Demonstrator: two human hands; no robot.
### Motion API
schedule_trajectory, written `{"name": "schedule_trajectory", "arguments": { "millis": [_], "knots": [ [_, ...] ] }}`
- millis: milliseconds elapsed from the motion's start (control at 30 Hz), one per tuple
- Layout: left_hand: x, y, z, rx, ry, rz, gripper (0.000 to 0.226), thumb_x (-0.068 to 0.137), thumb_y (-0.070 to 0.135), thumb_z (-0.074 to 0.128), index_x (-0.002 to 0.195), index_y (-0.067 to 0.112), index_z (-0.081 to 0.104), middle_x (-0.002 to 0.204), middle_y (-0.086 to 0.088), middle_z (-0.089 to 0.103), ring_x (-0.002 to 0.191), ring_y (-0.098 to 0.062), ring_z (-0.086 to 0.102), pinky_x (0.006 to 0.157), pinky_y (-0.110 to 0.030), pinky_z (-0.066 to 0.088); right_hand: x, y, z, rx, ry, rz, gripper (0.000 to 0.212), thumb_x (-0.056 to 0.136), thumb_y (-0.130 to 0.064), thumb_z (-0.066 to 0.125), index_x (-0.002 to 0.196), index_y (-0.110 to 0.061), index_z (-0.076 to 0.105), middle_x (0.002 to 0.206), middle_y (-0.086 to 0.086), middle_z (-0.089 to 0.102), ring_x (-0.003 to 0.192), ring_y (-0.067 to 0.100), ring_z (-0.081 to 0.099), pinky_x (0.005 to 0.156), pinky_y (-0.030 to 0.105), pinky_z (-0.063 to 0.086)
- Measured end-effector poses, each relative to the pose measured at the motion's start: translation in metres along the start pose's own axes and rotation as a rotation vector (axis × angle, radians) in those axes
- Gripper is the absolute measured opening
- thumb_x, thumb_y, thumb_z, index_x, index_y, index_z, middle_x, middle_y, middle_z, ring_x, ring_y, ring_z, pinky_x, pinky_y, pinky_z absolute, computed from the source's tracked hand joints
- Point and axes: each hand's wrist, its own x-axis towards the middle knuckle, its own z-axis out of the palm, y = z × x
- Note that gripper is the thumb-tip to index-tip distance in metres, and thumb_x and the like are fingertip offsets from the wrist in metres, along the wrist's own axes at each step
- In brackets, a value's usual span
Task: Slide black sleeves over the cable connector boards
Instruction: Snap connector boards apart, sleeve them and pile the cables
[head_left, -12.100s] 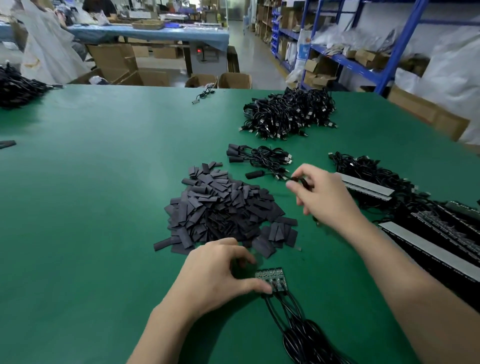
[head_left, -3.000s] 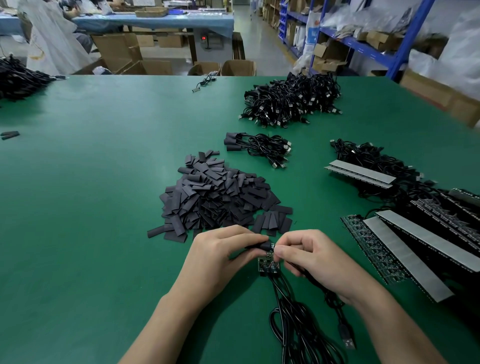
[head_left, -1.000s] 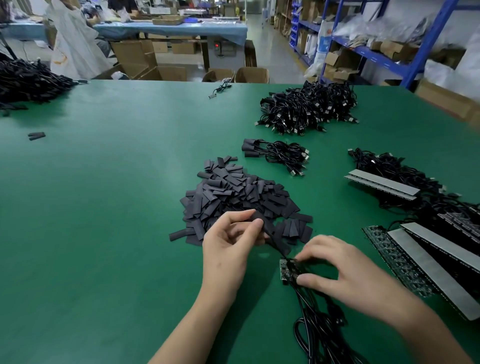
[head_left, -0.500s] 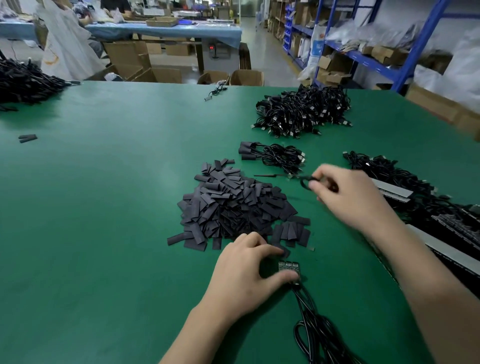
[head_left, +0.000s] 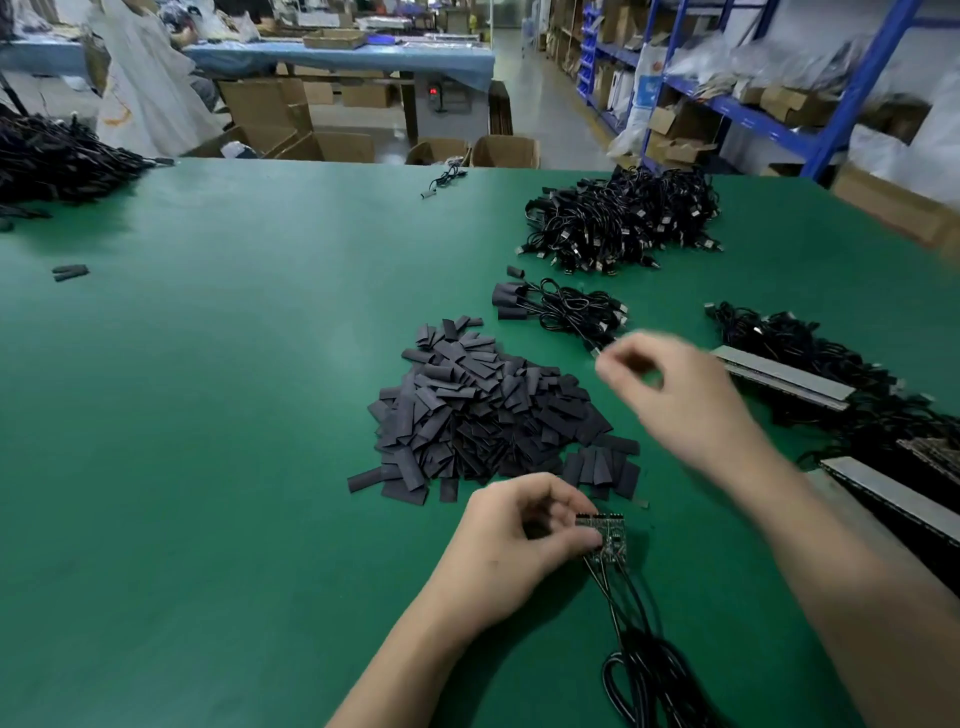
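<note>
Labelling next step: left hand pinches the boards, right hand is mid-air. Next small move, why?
Probably right hand to the sleeve pile to pick one: the left hand pinches bare connector boards, no sleeve on them, and the blurred right hand seems to hold none.

Matt green table, matt black sleeves, glossy cables

Table surface plain green. Sleeve pile at centre matt black. Cable bundles upper right black. Shelving blue.
</note>
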Motion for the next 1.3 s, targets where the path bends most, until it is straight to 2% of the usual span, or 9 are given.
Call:
{"name": "schedule_trajectory", "arguments": {
  "millis": [133, 233, 333, 467, 567, 667, 1100, 1200, 1300],
  "knots": [
    [0.002, 0.001, -0.003, -0.187, 0.046, -0.001, 0.016, 0.082, 0.009, 0.085, 0.091, 0.02, 0.078, 0.078, 0.004, 0.067, 0.074, -0.011, 0.061, 0.074, -0.021, 0.052, -0.075, 0.017, 0.021, 0.391, -0.242, 0.121, 0.031, 0.092, -0.06, 0.052, 0.096, -0.039, 0.075, 0.093, -0.018, 0.076, 0.089, -0.006, 0.069, 0.079, 0.023, 0.049],
    [0.002, 0.002, -0.002, -0.24, 0.082, -0.003, 0.019, 0.08, 0.01, 0.086, 0.092, 0.023, 0.079, 0.077, 0.004, 0.071, 0.074, -0.01, 0.064, 0.074, -0.019, 0.052, -0.095, 0.022, 0.033, 0.646, -0.267, 0.192, 0.037, 0.094, -0.063, 0.049, 0.099, -0.038, 0.076, 0.09, 0.004, 0.076, 0.081, 0.014, 0.072, 0.077, 0.037, 0.055],
    [0.001, 0.001, 0.0, -0.24, 0.125, 0.002, 0.017, 0.08, 0.012, 0.086, 0.09, 0.025, 0.08, 0.079, 0.001, 0.073, 0.076, -0.014, 0.066, 0.077, -0.021, 0.055, -0.1, 0.023, 0.037, 0.746, -0.272, 0.176, 0.04, 0.096, -0.064, 0.052, 0.099, -0.031, 0.075, 0.091, 0.008, 0.076, 0.08, 0.023, 0.073, 0.073, 0.031, 0.058],
    [0.0, 0.0, 0.002, -0.173, 0.123, -0.024, 0.008, 0.084, 0.02, 0.084, 0.089, 0.024, 0.08, 0.079, 0.001, 0.076, 0.076, -0.008, 0.069, 0.073, -0.017, 0.052, -0.104, 0.029, 0.045, 0.675, -0.195, 0.124, 0.013, 0.099, -0.027, 0.069, 0.087, -0.022, 0.069, 0.077, -0.002, 0.068, 0.073, 0.016, 0.068, 0.071, 0.037, 0.054],
    [0.0, 0.0, 0.002, -0.069, 0.118, -0.014, 0.002, 0.088, 0.027, 0.08, 0.088, 0.026, 0.079, 0.076, -0.005, 0.073, 0.071, -0.007, 0.063, 0.068, -0.021, 0.05, -0.104, 0.031, 0.048, 0.649, -0.148, 0.119, 0.019, 0.09, -0.04, 0.07, 0.087, -0.021, 0.069, 0.074, -0.001, 0.067, 0.072, 0.014, 0.063, 0.072, 0.047, 0.053],
    [0.0, 0.001, 0.001, -0.128, 0.073, -0.025, 0.01, 0.086, 0.032, 0.077, 0.089, 0.023, 0.08, 0.075, -0.002, 0.069, 0.069, -0.01, 0.056, 0.067, -0.024, 0.046, -0.104, 0.03, 0.049, 0.659, -0.15, 0.093, 0.022, 0.087, -0.046, 0.067, 0.089, -0.024, 0.071, 0.076, -0.004, 0.068, 0.073, 0.009, 0.062, 0.073, 0.041, 0.052],
    [0.002, 0.002, -0.002, -0.349, 0.067, -0.055, 0.018, 0.08, 0.027, 0.079, 0.089, 0.012, 0.082, 0.08, -0.006, 0.074, 0.072, -0.01, 0.064, 0.071, -0.018, 0.052, -0.103, 0.022, 0.051, 0.873, -0.128, 0.177, 0.015, 0.098, -0.012, 0.069, 0.088, -0.022, 0.075, 0.084, -0.002, 0.076, 0.081, 0.006, 0.069, 0.077, 0.016, 0.052],
    [0.001, 0.002, -0.006, -0.332, 0.059, 0.009, 0.008, 0.084, 0.024, 0.082, 0.086, 0.016, 0.081, 0.081, 0.0, 0.074, 0.076, -0.005, 0.064, 0.074, -0.015, 0.05, -0.101, 0.026, 0.046, 0.623, -0.104, 0.175, 0.013, 0.097, -0.02, 0.071, 0.087, -0.028, 0.074, 0.083, -0.008, 0.075, 0.08, 0.008, 0.071, 0.076, 0.026, 0.056],
    [-0.002, 0.006, -0.009, -0.304, 0.025, 0.079, 0.002, 0.083, 0.022, 0.08, 0.083, 0.02, 0.081, 0.084, 0.001, 0.075, 0.078, -0.005, 0.064, 0.074, -0.015, 0.05, -0.105, 0.024, 0.046, 0.282, 0.002, 0.021, 0.011, 0.095, -0.027, 0.073, 0.104, -0.032, 0.076, 0.096, -0.02, 0.071, 0.091, 0.0, 0.066, 0.074, 0.012, 0.047]
  ]
}}
